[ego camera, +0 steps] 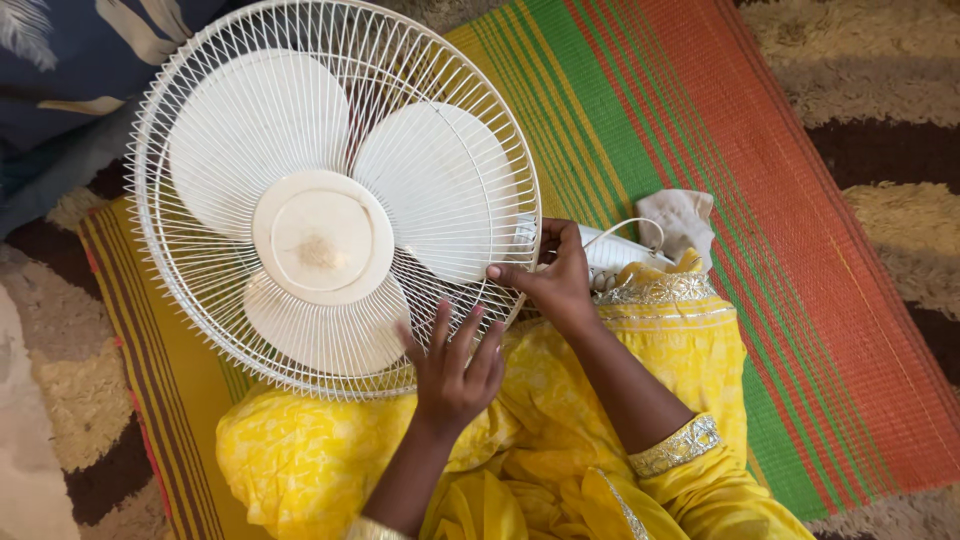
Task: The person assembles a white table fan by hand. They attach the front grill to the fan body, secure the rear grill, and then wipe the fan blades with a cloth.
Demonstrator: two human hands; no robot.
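Two bare hands work at the lower right rim of a white fan [330,190] that lies tilted across the person's lap, its round wire grille [180,260] facing up toward the camera. The left hand [455,365] comes up from the bottom of the view, forearm rising almost straight, wrist a little bent back. Its fingers [440,325] are spread and stretched out, the tips resting against the wires of the grille near its lower edge; the hand is open and grips nothing. The right hand [555,275] reaches in from the right, elbow bent, forearm slanting up and left across the yellow dress [680,350]. Its fingers are curled, thumb and forefinger pinched on the grille's rim at the right edge, so this hand is closed on the fan. Behind the wires three pale blades [440,180] spread round a cream hub cap [322,237]. Just beyond the right hand, the fan's white motor housing [620,250] shows with a thin cord looping over it, and a crumpled cloth [685,220] lies beside that. Everything rests on a striped mat [760,150] of green, orange and red, with a shaggy brown and cream rug [880,120] under it.
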